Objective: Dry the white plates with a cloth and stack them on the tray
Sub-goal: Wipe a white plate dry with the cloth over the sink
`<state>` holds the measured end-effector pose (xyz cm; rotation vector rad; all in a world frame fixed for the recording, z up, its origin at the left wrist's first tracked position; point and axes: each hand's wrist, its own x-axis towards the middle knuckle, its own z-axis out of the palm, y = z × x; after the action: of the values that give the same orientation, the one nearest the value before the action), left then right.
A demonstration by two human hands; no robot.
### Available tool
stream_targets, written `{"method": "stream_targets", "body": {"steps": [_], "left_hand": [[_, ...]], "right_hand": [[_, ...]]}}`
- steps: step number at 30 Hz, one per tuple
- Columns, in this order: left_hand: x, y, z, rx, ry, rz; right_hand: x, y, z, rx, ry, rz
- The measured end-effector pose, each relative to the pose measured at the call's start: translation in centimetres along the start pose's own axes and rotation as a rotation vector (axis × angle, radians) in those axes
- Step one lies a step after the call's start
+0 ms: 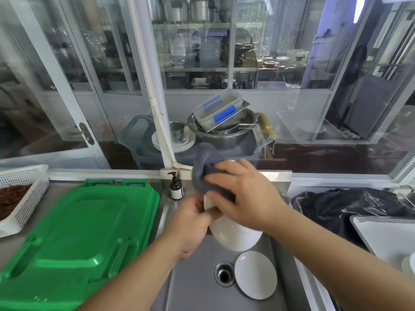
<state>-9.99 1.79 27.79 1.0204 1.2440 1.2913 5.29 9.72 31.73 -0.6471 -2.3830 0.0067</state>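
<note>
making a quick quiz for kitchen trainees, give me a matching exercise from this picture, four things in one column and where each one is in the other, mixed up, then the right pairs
Things:
1. grey cloth
2. white plate
3. green lid
4. pump bottle

Places:
A. lying in the sink beside the drain
B. on the counter left of the sink
C. standing at the back edge of the sink
D. pressed by the right hand on the plate that the left hand holds

Pairs: 1-D, 2-A, 3-B, 4-C
</note>
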Motion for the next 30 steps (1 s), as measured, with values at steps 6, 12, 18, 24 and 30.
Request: {"method": "stream_targets", "body": {"steps": [6, 12, 18, 24, 30], "left_hand": [[-1.0, 0.4, -0.4, -0.087, -0.046, 0.033], [-1.4, 1.1, -0.8, -0.172, -0.019, 0.072], [-1.3, 1.4, -0.5, -0.208, 0.061, 0.128], [-1.3, 1.1, -0.2, -0.170, 0.105, 0.155], [-1.5, 0.6, 0.2, -0.080, 0.049, 0.126]], "right_hand": [[0.8, -0.6, -0.5, -0.049, 0.058, -0.033], [2.5, 2.2, -1.4, 0.052, 0.132, 0.396], [0.3, 3.9, -0.2, 0.528, 0.166, 0.844], [-2.7, 4.0, 3.0, 1.147, 0.369, 1.259], [-4.8, 4.7, 4.6, 1.447, 0.521, 1.481]]}}
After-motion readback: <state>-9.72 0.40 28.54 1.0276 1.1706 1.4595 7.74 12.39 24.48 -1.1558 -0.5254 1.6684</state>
